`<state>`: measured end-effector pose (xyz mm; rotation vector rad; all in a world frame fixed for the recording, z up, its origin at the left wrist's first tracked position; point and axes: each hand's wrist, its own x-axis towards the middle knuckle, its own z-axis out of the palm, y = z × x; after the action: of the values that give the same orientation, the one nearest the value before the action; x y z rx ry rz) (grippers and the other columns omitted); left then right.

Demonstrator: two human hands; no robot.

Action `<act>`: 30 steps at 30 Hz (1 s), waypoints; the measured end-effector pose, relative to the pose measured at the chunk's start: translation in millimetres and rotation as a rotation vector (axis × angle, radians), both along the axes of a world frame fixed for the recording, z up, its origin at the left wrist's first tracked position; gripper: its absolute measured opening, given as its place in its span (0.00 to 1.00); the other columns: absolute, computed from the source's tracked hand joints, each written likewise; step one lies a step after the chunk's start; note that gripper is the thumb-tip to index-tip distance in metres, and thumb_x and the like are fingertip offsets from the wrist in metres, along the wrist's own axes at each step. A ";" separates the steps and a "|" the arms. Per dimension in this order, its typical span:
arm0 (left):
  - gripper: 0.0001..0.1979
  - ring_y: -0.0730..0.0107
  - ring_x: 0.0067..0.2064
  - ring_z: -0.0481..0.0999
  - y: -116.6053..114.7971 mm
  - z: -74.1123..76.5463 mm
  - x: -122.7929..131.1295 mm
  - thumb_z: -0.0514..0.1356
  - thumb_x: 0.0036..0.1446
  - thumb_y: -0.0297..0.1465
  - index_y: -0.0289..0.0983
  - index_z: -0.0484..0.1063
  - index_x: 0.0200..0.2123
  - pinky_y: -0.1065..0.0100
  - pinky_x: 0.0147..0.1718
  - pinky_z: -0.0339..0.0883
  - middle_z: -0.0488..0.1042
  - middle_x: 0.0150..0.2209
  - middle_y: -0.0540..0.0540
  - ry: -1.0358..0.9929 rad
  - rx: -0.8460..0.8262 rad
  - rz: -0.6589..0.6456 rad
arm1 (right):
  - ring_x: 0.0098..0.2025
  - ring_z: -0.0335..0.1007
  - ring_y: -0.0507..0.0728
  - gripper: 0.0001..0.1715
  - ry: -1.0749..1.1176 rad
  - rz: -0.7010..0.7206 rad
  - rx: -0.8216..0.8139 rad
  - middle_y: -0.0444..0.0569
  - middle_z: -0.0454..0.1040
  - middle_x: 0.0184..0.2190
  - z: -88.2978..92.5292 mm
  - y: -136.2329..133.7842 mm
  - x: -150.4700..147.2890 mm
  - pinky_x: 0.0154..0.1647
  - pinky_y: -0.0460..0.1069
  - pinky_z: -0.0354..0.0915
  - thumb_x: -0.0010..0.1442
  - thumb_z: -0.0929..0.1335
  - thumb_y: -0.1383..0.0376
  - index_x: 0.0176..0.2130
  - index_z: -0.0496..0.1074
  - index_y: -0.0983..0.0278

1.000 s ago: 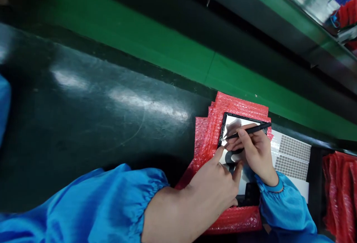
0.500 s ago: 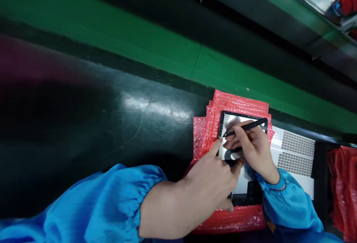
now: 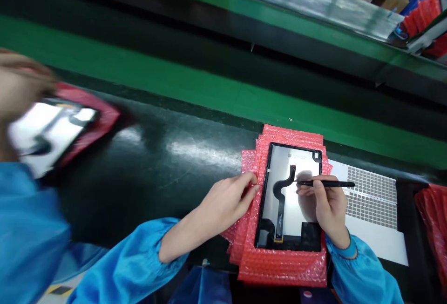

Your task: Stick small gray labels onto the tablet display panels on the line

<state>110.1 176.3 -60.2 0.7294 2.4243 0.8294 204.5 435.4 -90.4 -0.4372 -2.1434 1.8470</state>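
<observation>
My right hand [image 3: 331, 206] grips slim black tweezers [image 3: 328, 183] like a pen, over a display panel [image 3: 300, 211]. Their tip points left, close to the upper end of a black flex cable [image 3: 279, 197] that snakes down the panel's silvery back. Black edging frames the panel, which lies on stacked red bubble-wrap bags [image 3: 282, 266]. At the panel's left side, over the bubble wrap, my left hand [image 3: 230, 197] has its thumb and index finger pinched together. What sits between those fingertips is too small to make out.
White sheets with grids of small grey squares [image 3: 372, 201] lie right of the stack. More red bubble wrap [image 3: 433, 220] is at the far right. On the left, a co-worker's blurred hand [image 3: 21, 85] is over another panel [image 3: 52, 131]. A shelf [image 3: 314, 6] runs along the back.
My left hand has moved off the panel to its left side. The tweezers have shifted from the panel's left edge towards the cable end. A co-worker's arm and second panel have come into view.
</observation>
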 end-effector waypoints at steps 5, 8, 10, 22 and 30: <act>0.10 0.70 0.29 0.70 16.7 7.7 7.9 0.50 0.72 0.34 0.40 0.65 0.36 0.66 0.31 0.59 0.73 0.30 0.52 -0.027 0.192 0.091 | 0.31 0.85 0.60 0.08 0.115 -0.054 -0.030 0.47 0.85 0.33 -15.0 -4.5 2.1 0.30 0.54 0.80 0.76 0.69 0.56 0.47 0.73 0.58; 0.09 0.71 0.28 0.70 23.9 13.5 9.9 0.52 0.71 0.34 0.40 0.64 0.36 0.66 0.30 0.59 0.73 0.30 0.53 -0.049 0.273 0.146 | 0.31 0.85 0.60 0.09 0.152 -0.083 -0.059 0.47 0.85 0.32 -18.5 -4.6 2.4 0.30 0.53 0.80 0.76 0.68 0.56 0.47 0.72 0.58; 0.06 0.71 0.27 0.71 25.0 10.8 8.5 0.54 0.71 0.36 0.40 0.67 0.43 0.67 0.30 0.60 0.74 0.29 0.54 -0.090 0.318 0.202 | 0.30 0.85 0.60 0.10 0.165 -0.103 -0.066 0.47 0.84 0.31 -22.2 -4.7 3.0 0.31 0.53 0.80 0.76 0.68 0.55 0.47 0.72 0.58; 0.23 0.73 0.15 0.67 24.4 -18.7 -19.2 0.51 0.71 0.53 0.39 0.66 0.40 0.70 0.18 0.54 0.66 0.21 0.57 -0.479 0.377 0.254 | 0.33 0.85 0.58 0.11 0.157 -0.105 -0.068 0.49 0.85 0.36 -32.5 -6.8 2.9 0.35 0.53 0.80 0.76 0.68 0.55 0.48 0.72 0.59; 0.11 0.71 0.31 0.64 45.9 18.9 -12.7 0.63 0.63 0.40 0.40 0.68 0.34 0.65 0.32 0.56 0.65 0.33 0.52 -0.081 0.263 0.190 | 0.31 0.85 0.57 0.08 0.252 -0.139 -0.087 0.47 0.84 0.32 -35.3 -8.0 3.7 0.34 0.51 0.81 0.77 0.68 0.58 0.48 0.72 0.60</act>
<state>97.5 222.3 -41.3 0.5512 2.3629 1.2465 208.2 427.3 -125.7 -0.3423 -1.8277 1.8161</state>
